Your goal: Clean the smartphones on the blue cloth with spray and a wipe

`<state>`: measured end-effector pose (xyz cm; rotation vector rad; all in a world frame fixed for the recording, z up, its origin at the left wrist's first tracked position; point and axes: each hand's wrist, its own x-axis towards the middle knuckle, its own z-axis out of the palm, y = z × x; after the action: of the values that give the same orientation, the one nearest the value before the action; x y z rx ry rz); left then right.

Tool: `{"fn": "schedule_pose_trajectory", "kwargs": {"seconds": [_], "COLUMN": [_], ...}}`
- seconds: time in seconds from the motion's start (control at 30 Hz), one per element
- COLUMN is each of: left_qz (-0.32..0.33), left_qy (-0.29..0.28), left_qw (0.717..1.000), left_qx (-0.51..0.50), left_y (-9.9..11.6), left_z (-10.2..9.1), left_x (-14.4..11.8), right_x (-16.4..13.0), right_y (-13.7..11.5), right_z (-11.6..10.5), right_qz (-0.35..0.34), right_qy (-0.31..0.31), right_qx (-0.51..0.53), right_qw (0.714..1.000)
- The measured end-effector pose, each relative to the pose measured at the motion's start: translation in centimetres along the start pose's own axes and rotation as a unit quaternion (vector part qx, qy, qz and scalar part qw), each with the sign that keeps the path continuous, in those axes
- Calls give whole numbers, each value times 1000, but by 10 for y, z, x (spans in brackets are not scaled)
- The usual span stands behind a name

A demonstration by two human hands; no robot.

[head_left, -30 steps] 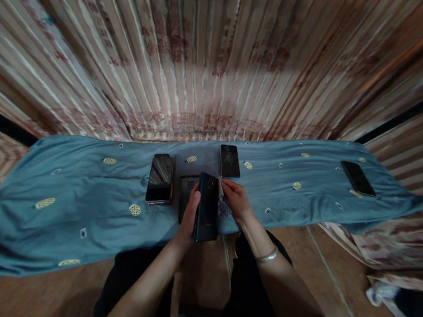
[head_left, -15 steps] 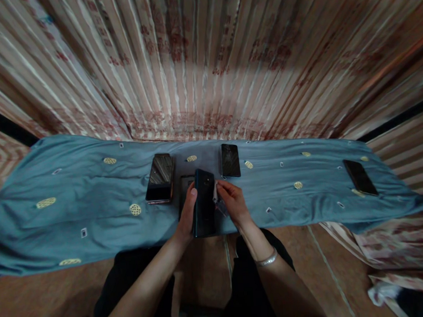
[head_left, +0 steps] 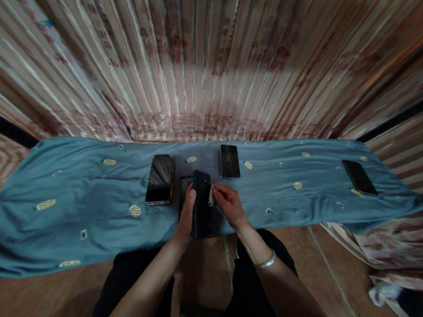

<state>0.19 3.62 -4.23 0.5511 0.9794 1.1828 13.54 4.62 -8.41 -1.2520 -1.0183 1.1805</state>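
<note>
A dark blue smartphone (head_left: 202, 205) is held tilted up on its long edge by my left hand (head_left: 187, 213), thumb along its left side. My right hand (head_left: 230, 205) pinches a small pale cloth or wipe (head_left: 210, 195) against the phone's right side; its exact kind is hard to make out. Another dark flat item (head_left: 186, 180) lies partly hidden behind the held phone. To the left rests a stack of phones (head_left: 159, 179) with a shiny screen on top. Beyond my right hand lies a phone with a cracked screen (head_left: 229, 161).
A further black phone (head_left: 359, 177) lies at the right end of the table. Blue patterned cloth (head_left: 91, 196) covers the narrow table. Pleated curtains (head_left: 197, 58) hang close behind it, and dark poles (head_left: 6, 125) stand at both sides.
My right hand has moved slightly left with the pale piece, which now overlaps the phone's right side. The held phone has turned a little; the other phones stay in place.
</note>
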Motion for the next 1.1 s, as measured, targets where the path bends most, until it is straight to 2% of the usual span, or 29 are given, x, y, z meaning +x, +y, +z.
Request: {"fn": "schedule_pose_trajectory", "kwargs": {"seconds": [0.2, 0.43, 0.6, 0.77, 0.93, 1.1], "left_qz": [30, -6, -72, -105, -64, -36], "left_qy": [-26, -3, -48, -57, -30, 7], "left_qw": [999, 1000, 995, 991, 996, 996], "left_qx": [22, -11, -52, -56, -61, -82], "left_y": [-1, 4, 3, 6, 11, 15], "left_z": [-4, -3, -5, -4, 0, -5], "left_x": [1, 4, 5, 6, 11, 19], "right_x": [-3, -8, -11, -14, -18, -31], "right_y": [-3, -1, -2, -5, -6, -5], "right_z": [2, 5, 1, -3, 1, 6], "right_qz": [9, 41, 41, 44, 39, 51], "right_qy": [-14, -15, -25, -35, -52, -98], "right_qx": [8, 30, 19, 24, 19, 24], "right_qw": [1000, 999, 999, 998, 998, 994]}}
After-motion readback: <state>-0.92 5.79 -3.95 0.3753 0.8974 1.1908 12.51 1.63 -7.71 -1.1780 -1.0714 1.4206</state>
